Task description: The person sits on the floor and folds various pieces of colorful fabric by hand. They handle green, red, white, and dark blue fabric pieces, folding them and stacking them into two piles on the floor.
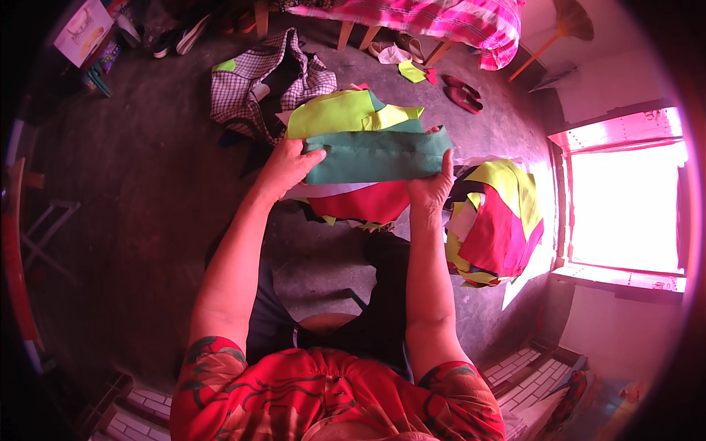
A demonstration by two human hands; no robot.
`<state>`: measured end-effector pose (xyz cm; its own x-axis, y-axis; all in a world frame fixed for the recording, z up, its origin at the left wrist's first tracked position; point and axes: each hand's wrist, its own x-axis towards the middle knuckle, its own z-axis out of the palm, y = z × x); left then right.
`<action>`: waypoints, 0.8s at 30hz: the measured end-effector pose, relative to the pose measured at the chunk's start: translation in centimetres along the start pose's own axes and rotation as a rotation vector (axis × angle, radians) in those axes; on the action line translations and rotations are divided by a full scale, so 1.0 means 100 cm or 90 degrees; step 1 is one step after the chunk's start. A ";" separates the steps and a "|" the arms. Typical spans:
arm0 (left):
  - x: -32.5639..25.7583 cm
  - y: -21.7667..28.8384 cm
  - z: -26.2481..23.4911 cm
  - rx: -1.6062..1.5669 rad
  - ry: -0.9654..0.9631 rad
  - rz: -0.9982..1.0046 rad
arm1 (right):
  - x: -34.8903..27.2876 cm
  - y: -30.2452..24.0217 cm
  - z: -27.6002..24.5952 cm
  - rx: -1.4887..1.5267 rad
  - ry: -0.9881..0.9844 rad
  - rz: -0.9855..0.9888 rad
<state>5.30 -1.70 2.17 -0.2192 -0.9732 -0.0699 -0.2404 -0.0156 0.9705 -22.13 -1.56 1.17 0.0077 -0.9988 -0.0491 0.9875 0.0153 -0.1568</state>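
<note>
Between my two hands a dark green piece of fabric (375, 158) is stretched out flat, its long side running left to right. My left hand (289, 167) grips its left end, thumb on top and fingers underneath. At the right end my right hand (434, 184) holds it, the thumb up along the edge and the other fingers mostly hidden. Just beyond and below the green fabric lies a pile of cloth pieces, with a yellow-green piece (331, 114) on the far side and a red piece (360, 204) on the near side.
A second heap of cloth pieces (500, 220) stands right, near a bright window (625, 206). A checked cloth bag (250, 81) lies far left of the pile. Beyond are dark red shoes (463, 95), a bed with a pink checked cover (441, 22) and a broom (551, 40).
</note>
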 end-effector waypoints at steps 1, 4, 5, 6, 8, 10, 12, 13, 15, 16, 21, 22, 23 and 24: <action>0.001 -0.002 0.001 0.100 0.027 0.073 | 0.002 -0.001 -0.005 -0.020 0.021 -0.011; -0.002 0.009 0.007 0.416 -0.012 -0.090 | 0.003 0.007 -0.013 -0.067 0.079 -0.006; -0.003 0.005 0.012 0.401 0.036 -0.017 | 0.002 0.010 -0.015 -0.113 0.098 0.003; -0.005 -0.002 0.014 0.390 0.089 0.053 | 0.002 0.018 -0.015 -0.155 0.113 0.018; -0.005 -0.007 0.015 0.375 0.151 0.143 | -0.007 0.043 0.004 -0.350 0.091 0.008; 0.001 -0.006 0.019 0.206 0.086 0.079 | -0.014 0.058 0.014 -0.428 0.066 0.066; 0.002 0.003 0.019 -0.003 -0.005 0.059 | -0.022 0.073 0.020 -0.485 0.013 0.099; 0.000 0.008 0.019 -0.102 -0.046 0.034 | -0.027 0.080 0.024 -0.476 0.007 0.156; 0.003 0.007 0.016 -0.204 -0.147 -0.104 | -0.032 0.090 0.018 -0.500 0.028 0.203; 0.001 0.008 0.017 -0.258 -0.121 -0.116 | -0.034 0.093 0.020 -0.564 0.015 0.228; -0.004 0.020 0.017 -0.322 -0.033 0.055 | -0.040 0.098 0.015 -0.773 -0.015 0.265; 0.000 0.012 0.016 -0.338 -0.030 0.032 | -0.040 0.099 0.015 -0.781 -0.028 0.270; 0.000 0.010 0.014 -0.359 -0.021 0.020 | -0.040 0.100 0.015 -0.795 -0.036 0.268; 0.001 0.009 0.014 -0.381 -0.014 0.009 | -0.039 0.099 0.014 -0.810 -0.043 0.265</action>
<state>3.72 -1.52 2.75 -0.2390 -0.9694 -0.0554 0.3349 -0.1358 0.9324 -12.21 2.38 1.17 0.3146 -0.9086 -0.2748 0.0782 0.3134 -0.9464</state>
